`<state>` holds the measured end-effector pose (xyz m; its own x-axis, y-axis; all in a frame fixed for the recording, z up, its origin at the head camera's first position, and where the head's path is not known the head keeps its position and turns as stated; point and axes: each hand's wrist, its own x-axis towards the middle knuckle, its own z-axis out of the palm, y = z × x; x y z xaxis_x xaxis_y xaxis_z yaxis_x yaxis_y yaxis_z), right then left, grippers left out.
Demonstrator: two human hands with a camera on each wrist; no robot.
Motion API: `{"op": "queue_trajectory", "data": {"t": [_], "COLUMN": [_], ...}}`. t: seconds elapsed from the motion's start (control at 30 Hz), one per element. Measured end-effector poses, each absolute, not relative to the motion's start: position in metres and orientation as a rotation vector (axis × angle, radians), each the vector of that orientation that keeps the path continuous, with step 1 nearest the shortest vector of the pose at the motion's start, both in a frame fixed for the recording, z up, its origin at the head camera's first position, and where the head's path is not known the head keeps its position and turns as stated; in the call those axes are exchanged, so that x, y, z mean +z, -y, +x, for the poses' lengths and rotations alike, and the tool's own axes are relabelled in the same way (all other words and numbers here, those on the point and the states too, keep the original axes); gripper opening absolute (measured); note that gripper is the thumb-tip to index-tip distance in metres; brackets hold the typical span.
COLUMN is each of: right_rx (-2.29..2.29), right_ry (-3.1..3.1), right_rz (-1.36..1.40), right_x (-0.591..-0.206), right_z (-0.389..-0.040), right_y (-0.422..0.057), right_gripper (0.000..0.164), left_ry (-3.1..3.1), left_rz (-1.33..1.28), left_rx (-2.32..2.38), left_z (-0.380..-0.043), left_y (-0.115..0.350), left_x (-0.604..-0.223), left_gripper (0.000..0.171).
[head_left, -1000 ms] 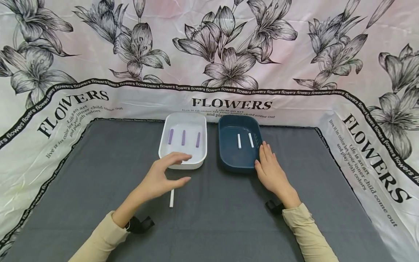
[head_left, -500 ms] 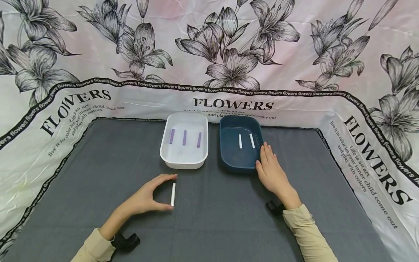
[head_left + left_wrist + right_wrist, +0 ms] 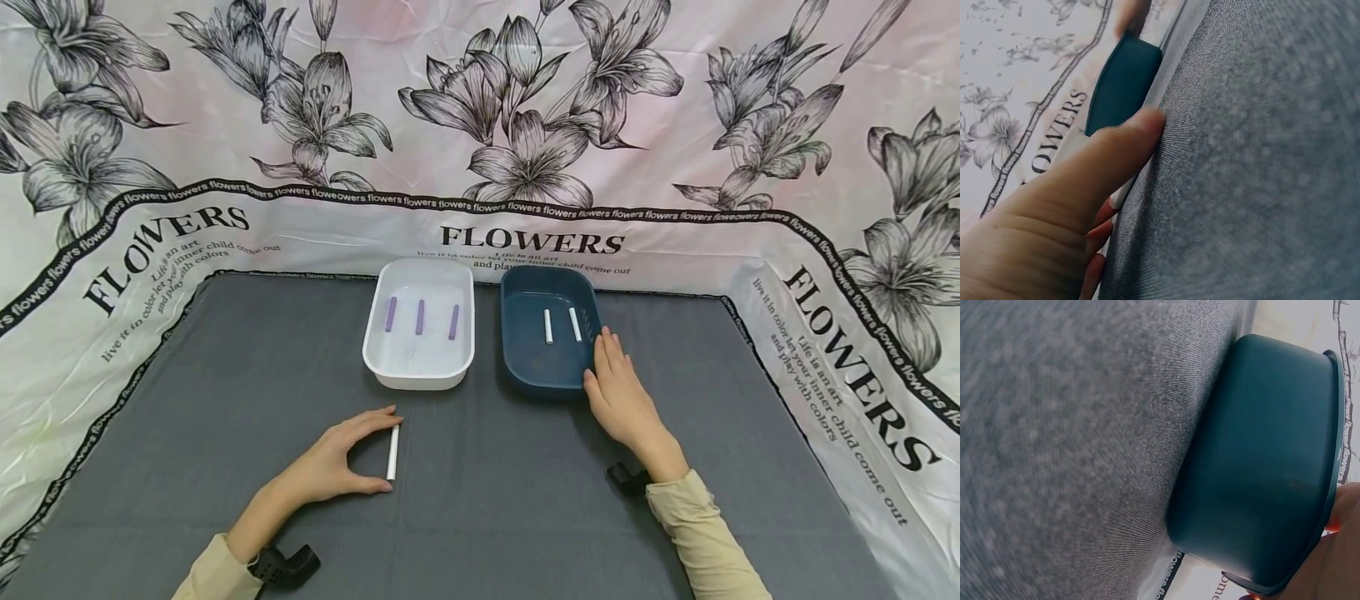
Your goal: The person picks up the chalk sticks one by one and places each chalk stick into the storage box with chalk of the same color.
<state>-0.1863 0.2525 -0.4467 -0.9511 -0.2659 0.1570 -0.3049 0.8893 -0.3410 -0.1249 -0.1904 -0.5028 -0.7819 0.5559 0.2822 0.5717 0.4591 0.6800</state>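
Observation:
In the head view a white stick of chalk (image 3: 393, 452) lies on the grey cloth. My left hand (image 3: 333, 462) spans it lengthwise, thumb at the near end and fingertips at the far end, pinching it. The left wrist view shows the thumb (image 3: 1138, 128) in front, covering most of the chalk. My right hand (image 3: 626, 404) rests with straight fingers along the right side of a dark blue tub (image 3: 540, 367). Two white chalk sticks (image 3: 548, 326) lie inside that tub. In the right wrist view, fingers (image 3: 1341, 509) touch the tub's rim.
Left of the blue tub stands a white tub (image 3: 420, 379) with three purple chalk sticks (image 3: 420, 317) in it. Both tubs stand at the back of the grey cloth (image 3: 487, 517), before a flower-printed backdrop (image 3: 525, 108).
My left hand has come back from over the white tub to the white chalk, and its thumb and fingers have closed on the chalk's ends. My right hand stays at the blue tub.

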Motion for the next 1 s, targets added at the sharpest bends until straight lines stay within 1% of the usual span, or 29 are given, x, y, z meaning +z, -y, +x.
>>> {"op": "queue_trajectory", "data": {"t": [0.1, 0.23, 0.43, 1.0], "right_rx": [0.555, 0.549, 0.560, 0.549], "right_ry": [2.957, 2.959, 2.961, 2.964], "right_rz": [0.445, 0.446, 0.453, 0.445], "right_x": [-0.447, -0.448, -0.449, -0.447], "right_z": [-0.187, -0.187, -0.186, -0.186], "right_y": [-0.252, -0.252, -0.252, -0.251], "right_gripper": [0.061, 0.061, 0.061, 0.061], "left_ry": [2.637, 2.622, 2.648, 2.835], "left_rz": [-1.029, -1.033, -1.002, -0.838], "left_rx": [-1.262, -1.280, -1.279, -1.245], "left_z": [-0.125, -0.125, -0.125, -0.124], "left_y": [0.191, 0.191, 0.191, 0.174], "left_x": [-0.504, -0.504, -0.502, -0.474], "left_gripper": [0.076, 0.073, 0.074, 0.078]}}
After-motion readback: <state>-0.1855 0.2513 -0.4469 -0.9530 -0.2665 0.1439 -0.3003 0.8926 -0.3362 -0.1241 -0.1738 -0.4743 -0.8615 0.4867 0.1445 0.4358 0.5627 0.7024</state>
